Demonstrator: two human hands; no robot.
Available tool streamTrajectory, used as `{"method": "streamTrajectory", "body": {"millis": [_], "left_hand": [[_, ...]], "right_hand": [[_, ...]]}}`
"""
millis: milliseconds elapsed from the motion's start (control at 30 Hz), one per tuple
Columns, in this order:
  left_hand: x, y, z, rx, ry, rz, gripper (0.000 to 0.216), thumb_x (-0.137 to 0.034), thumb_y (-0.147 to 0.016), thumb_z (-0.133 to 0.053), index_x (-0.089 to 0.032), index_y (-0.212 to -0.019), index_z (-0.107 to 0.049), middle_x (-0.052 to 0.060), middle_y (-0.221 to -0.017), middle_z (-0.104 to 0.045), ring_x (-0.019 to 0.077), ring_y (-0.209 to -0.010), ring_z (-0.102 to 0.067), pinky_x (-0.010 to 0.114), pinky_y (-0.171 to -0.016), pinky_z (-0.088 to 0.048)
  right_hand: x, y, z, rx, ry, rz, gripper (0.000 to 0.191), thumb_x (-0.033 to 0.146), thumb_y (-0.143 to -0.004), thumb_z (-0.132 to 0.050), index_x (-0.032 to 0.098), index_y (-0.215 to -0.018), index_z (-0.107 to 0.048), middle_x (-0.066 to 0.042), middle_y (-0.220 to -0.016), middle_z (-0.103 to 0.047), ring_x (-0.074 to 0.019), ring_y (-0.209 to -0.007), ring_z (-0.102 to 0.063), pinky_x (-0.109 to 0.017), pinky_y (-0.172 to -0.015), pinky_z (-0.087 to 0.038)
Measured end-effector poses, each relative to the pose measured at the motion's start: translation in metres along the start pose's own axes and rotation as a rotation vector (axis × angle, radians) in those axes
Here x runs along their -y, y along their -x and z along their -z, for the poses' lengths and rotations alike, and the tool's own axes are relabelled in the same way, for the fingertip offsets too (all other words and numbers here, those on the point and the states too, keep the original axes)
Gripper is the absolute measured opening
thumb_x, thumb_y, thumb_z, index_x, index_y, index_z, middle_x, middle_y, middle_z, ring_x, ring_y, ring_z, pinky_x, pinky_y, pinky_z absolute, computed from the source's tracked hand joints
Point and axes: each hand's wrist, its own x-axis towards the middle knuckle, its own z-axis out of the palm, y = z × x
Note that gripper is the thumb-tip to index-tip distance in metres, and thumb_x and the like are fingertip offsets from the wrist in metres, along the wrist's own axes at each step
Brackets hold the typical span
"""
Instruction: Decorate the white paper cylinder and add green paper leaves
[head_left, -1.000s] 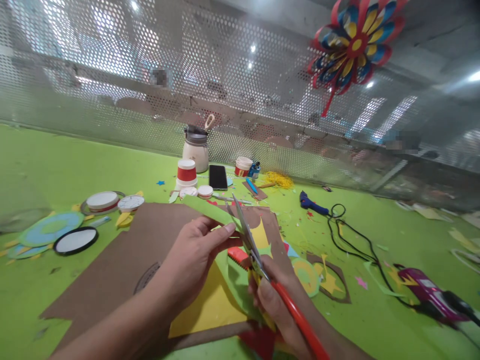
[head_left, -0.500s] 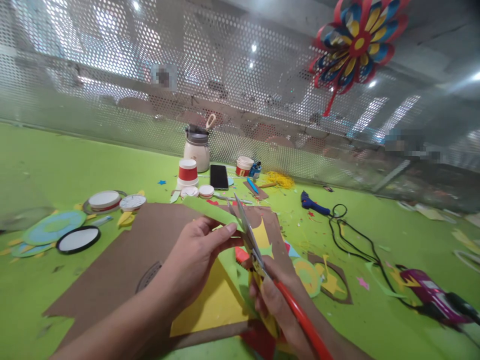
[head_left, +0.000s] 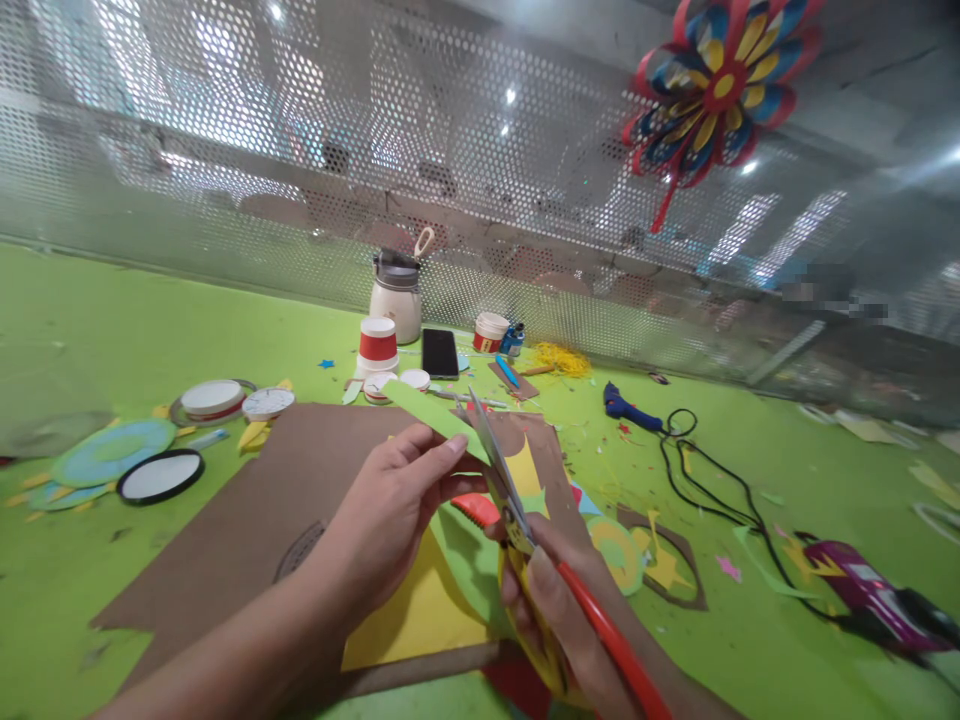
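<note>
My left hand [head_left: 390,515] pinches a strip of green paper [head_left: 431,415] that rises up and to the left from between thumb and fingers. My right hand [head_left: 559,620] is closed round red-handled scissors [head_left: 517,515] whose blades point up into the green strip's edge beside my left fingertips. Both hands hover over a brown card sheet [head_left: 255,510] with a yellow sheet [head_left: 420,605] lying on it. A red piece with a toothed edge [head_left: 476,508] shows just behind the blades.
On the green table stand a white jug [head_left: 395,295], a red-banded cup [head_left: 377,345], a phone [head_left: 439,352], round lids [head_left: 214,398] and paper rings [head_left: 112,452] at left. A blue glue gun [head_left: 626,405] with black cord and a purple tool [head_left: 862,590] lie right. A paper flower [head_left: 720,75] hangs on the mesh wall.
The green strip has shifted slightly up and right in my left hand, and the scissors have worked a little further along it. The view drifted slightly.
</note>
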Motion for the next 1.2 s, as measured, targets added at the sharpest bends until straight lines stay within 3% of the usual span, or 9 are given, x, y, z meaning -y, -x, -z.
{"method": "streamTrajectory", "body": {"millis": [200,367,667,933,1200], "left_hand": [[0.0,-0.001,-0.002,-0.05,-0.012,-0.01,0.011,-0.022,-0.076,-0.068,-0.012,-0.073,-0.064,0.007,-0.081,-0.071,0.0217,-0.078,-0.066,0.035,-0.073,-0.053],[0.0,-0.002,0.001,-0.008,-0.039,-0.014,0.012,-0.024,-0.079,-0.065,-0.012,-0.08,-0.067,0.008,-0.084,-0.071,0.0226,-0.079,-0.067,0.038,-0.076,-0.053],[0.002,-0.003,0.005,0.064,-0.126,-0.044,0.019,-0.026,-0.076,-0.069,-0.013,-0.091,-0.07,0.009,-0.09,-0.072,0.0216,-0.075,-0.067,0.036,-0.072,-0.055],[0.002,-0.001,0.004,0.111,-0.082,-0.031,0.017,-0.021,-0.081,-0.063,-0.014,-0.095,-0.07,0.009,-0.093,-0.071,0.0195,-0.075,-0.066,0.032,-0.068,-0.055],[0.002,-0.004,0.006,0.07,-0.122,-0.022,0.012,-0.024,-0.077,-0.067,-0.013,-0.082,-0.068,0.007,-0.083,-0.07,0.0192,-0.072,-0.065,0.034,-0.072,-0.054]], "right_hand": [[-0.002,0.0,-0.004,0.017,-0.016,-0.036,0.06,0.069,-0.084,-0.042,0.017,-0.109,-0.059,0.001,-0.061,-0.045,-0.0105,-0.053,-0.042,-0.022,-0.047,-0.035],[-0.007,0.001,-0.009,0.041,-0.098,-0.081,0.063,0.072,-0.083,-0.038,0.017,-0.11,-0.055,-0.001,-0.069,-0.048,-0.0097,-0.056,-0.043,-0.02,-0.047,-0.036],[0.005,0.0,-0.001,0.058,0.017,0.01,0.066,0.072,-0.084,-0.034,0.015,-0.109,-0.058,0.0,-0.063,-0.046,-0.0118,-0.054,-0.041,-0.024,-0.051,-0.037],[0.009,0.001,-0.001,0.041,0.054,0.005,0.067,0.072,-0.084,-0.032,0.015,-0.107,-0.06,-0.001,-0.061,-0.044,-0.0124,-0.052,-0.04,-0.026,-0.049,-0.034],[0.002,0.001,0.001,0.028,0.024,-0.012,0.063,0.072,-0.082,-0.039,0.017,-0.104,-0.061,0.0,-0.06,-0.044,-0.0111,-0.05,-0.037,-0.025,-0.047,-0.033]]}}
